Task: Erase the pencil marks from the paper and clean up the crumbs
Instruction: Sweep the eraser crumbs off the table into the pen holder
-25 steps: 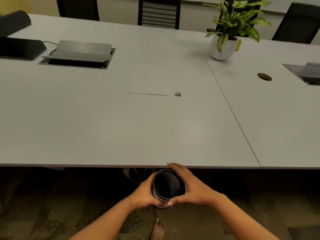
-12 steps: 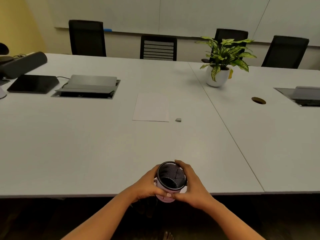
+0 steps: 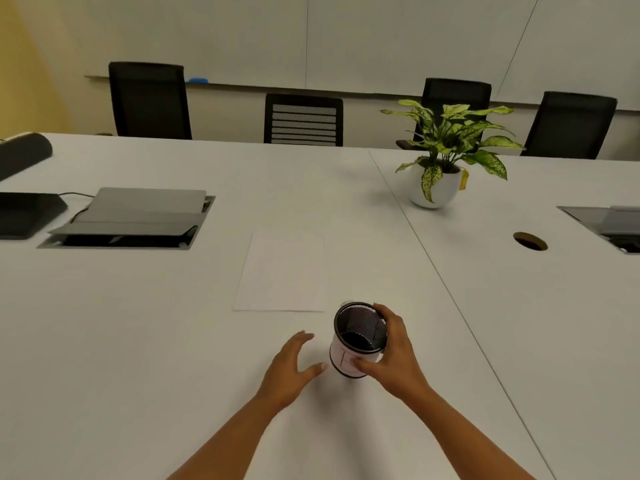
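A white sheet of paper (image 3: pixel 282 271) lies flat on the white table (image 3: pixel 138 323), and I make out no marks on it from here. Just right of the paper's near corner, my right hand (image 3: pixel 393 355) grips a black mesh cup (image 3: pixel 358 336) with a white band around its side. The cup stands on or just above the table and hides the small grey eraser behind it. My left hand (image 3: pixel 289 365) hovers beside the cup on the left, fingers spread and relaxed, holding nothing.
A potted plant (image 3: pixel 446 157) in a white pot stands at the back right. An open cable hatch (image 3: pixel 128 220) and a dark device (image 3: pixel 24 213) sit at the left. A round cable hole (image 3: pixel 530 241) and another hatch (image 3: pixel 613 226) are at the right. Black chairs line the far side.
Both hands lifted the mesh cup from below the table edge onto the table near the paper. My left hand has let go of it; my right hand still holds it.
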Tool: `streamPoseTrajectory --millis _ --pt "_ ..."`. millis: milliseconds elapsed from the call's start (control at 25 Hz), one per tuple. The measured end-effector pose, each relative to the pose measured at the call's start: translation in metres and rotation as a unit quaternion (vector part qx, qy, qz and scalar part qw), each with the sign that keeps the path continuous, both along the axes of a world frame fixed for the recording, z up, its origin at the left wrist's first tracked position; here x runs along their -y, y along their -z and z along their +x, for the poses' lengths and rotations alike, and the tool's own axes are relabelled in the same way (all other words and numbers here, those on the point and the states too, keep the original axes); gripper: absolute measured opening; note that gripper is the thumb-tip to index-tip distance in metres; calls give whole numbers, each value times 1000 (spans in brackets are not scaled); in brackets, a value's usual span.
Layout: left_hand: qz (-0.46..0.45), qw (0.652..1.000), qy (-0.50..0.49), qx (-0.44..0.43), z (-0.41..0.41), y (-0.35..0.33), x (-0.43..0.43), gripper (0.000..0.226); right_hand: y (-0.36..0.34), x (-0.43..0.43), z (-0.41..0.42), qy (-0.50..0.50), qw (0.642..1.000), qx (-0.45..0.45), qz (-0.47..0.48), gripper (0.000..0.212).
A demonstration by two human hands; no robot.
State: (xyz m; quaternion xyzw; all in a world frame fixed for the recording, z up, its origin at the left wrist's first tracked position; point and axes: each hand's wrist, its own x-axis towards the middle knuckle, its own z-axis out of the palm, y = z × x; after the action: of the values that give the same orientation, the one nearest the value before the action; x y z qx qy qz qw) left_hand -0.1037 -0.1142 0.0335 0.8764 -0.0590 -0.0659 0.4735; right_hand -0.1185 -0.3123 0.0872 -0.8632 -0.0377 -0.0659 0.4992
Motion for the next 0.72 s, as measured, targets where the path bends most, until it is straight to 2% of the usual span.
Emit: streamPoseTrajectory --millis 80,200,240,360,520,720 --pt "111 992 -18 53 30 10 4 65 1 12 39 29 999 12 -2 87" --pt "224 964 -64 131 73 39 5 99 6 31 96 75 997 17 -2 88" --pt "243 957 -66 145 85 49 6 94 8 37 116 90 996 14 -1 89" --pt "277 954 -55 101 106 66 5 66 15 52 158 126 992 6 2 90" --pt "299 942 -81 132 123 80 0 64 27 69 197 155 988 -5 4 93" --pt "337 928 -102 119 131 88 0 68 36 75 218 163 987 -14 -3 93"
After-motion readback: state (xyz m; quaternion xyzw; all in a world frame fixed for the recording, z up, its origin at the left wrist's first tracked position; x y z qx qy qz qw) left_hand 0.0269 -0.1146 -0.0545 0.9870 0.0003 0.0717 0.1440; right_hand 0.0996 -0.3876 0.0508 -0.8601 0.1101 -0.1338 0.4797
